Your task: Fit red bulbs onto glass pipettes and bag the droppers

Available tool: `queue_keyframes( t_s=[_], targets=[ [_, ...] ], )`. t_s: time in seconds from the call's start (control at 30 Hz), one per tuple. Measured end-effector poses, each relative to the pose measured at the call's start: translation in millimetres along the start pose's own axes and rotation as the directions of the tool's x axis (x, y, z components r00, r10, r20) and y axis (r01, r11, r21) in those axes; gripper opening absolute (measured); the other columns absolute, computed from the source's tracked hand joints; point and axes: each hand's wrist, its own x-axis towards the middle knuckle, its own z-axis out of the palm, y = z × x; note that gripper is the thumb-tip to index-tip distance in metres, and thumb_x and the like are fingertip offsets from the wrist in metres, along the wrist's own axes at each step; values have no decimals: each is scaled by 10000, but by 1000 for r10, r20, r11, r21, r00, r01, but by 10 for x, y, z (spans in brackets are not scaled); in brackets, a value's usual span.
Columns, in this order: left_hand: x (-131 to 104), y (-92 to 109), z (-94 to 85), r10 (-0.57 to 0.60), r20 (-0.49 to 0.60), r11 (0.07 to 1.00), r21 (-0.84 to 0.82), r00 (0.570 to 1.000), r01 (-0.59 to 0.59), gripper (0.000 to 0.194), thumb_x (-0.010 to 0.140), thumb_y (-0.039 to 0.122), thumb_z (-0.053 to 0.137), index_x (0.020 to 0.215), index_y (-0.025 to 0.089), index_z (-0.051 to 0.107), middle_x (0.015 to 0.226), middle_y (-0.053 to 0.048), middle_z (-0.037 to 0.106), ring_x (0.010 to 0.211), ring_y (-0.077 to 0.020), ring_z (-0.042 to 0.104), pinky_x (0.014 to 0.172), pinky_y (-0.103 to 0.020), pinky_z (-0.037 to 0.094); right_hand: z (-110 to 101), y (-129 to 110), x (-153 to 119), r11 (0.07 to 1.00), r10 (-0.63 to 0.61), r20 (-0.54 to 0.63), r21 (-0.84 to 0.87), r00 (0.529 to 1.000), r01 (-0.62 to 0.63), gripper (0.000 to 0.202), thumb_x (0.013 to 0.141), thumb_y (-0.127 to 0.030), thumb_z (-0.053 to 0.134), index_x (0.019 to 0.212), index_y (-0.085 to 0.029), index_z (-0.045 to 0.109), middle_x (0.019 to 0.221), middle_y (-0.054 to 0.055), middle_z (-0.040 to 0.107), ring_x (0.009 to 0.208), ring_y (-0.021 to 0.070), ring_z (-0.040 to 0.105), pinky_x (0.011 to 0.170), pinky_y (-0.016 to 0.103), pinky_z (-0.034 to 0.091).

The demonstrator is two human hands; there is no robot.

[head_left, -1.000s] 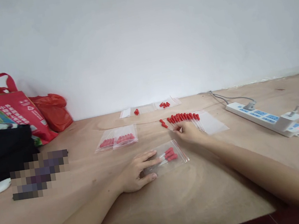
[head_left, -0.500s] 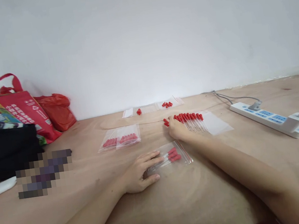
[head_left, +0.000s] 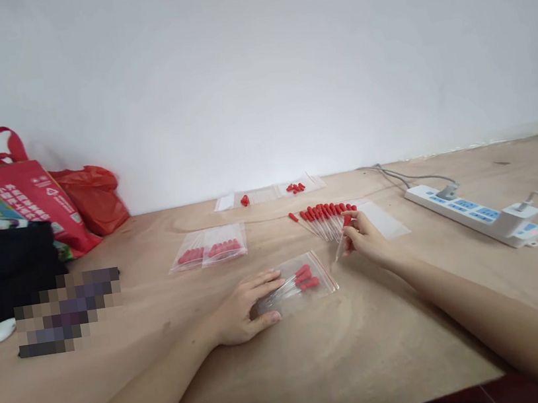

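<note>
My left hand (head_left: 241, 307) lies with fingers spread on the closed end of a clear zip bag (head_left: 329, 281), touching it. Inside this bag are several droppers (head_left: 304, 276) with red rubber bulbs and clear stems. Between the fingers of my right hand (head_left: 368, 238) is another dropper (head_left: 341, 240), its red bulb up and its thin tip pointing down and left, near the bag's zip edge. Just beyond that hand, a fanned row of red-bulbed droppers (head_left: 325, 212) rests on the table, with one dropper (head_left: 293, 217) apart at its left end.
Two filled zip bags (head_left: 223, 232) lie at centre left. Small red bulbs (head_left: 245, 201) and clear tubes lie by the wall. A white power strip (head_left: 461, 214) with cables sits on the right. Red bags (head_left: 98, 199) and a black bag (head_left: 5, 268) stand on the left.
My right hand has moved from the left end of the dropper row toward me and to the right, now holding a dropper. The left hand stays on the bag; the view has shifted slightly.
</note>
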Motion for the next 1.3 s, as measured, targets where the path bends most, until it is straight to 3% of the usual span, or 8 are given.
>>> queue_keyframes(
  t_s=[0.17, 0.53, 0.77, 0.97, 1.17, 1.3],
  targets=[
    [-7, -12, 4, 4, 3, 1000, 19, 1000, -4, 497, 801, 378, 485, 1270, 263, 364, 1361, -42, 325, 1240, -237, 294, 1006, -427, 264, 150, 46, 29, 965, 63, -116, 261, 991, -31, 312, 646, -171, 448, 914, -240, 305, 603, -93, 418, 465, 92, 515, 489, 272, 516],
    [3, 1, 3, 0, 10, 1000, 29, 1000, -1, 505, 803, 378, 479, 1278, 264, 350, 1364, -43, 319, 1238, -242, 296, 1001, -437, 266, 344, -62, -135, 909, 215, -48, 376, 975, -182, 185, 735, -161, 419, 816, -244, 275, 681, -42, 462, 560, 108, 582, 590, 298, 539],
    [-2, 8, 10, -4, 6, 1000, 25, 1000, 3, 525, 808, 376, 472, 1295, 259, 316, 1368, -45, 310, 1242, -242, 285, 1007, -431, 261, 409, -136, -230, 908, 192, 91, 362, 977, -212, 115, 766, -204, 427, 833, -216, 334, 649, -46, 516, 479, 72, 545, 476, 221, 489],
    [8, 13, 12, -4, -10, 1000, 21, 1000, 4, 559, 804, 371, 477, 1311, 241, 280, 1366, -57, 310, 1237, -239, 292, 1010, -418, 263, 404, -75, -259, 979, 109, 269, 139, 957, -150, 227, 668, -329, 592, 764, -176, 455, 520, -71, 482, 381, 55, 449, 326, 161, 339],
    [7, -6, 18, 4, -19, 1000, 22, 1000, -4, 547, 801, 377, 478, 1302, 257, 294, 1356, -51, 328, 1226, -245, 308, 999, -427, 276, 384, -26, -229, 998, 31, 419, 28, 908, -47, 312, 615, -411, 640, 763, -149, 558, 622, 6, 614, 532, 119, 566, 468, 228, 436],
    [-1, -17, 21, 10, -24, 1000, 23, 1000, -9, 542, 805, 376, 472, 1304, 270, 289, 1358, -41, 325, 1229, -241, 304, 1000, -423, 277, 373, -60, -194, 992, 29, 507, 92, 861, -88, 356, 604, -451, 635, 775, -140, 602, 698, 26, 648, 654, 144, 608, 584, 256, 465]
  ],
)
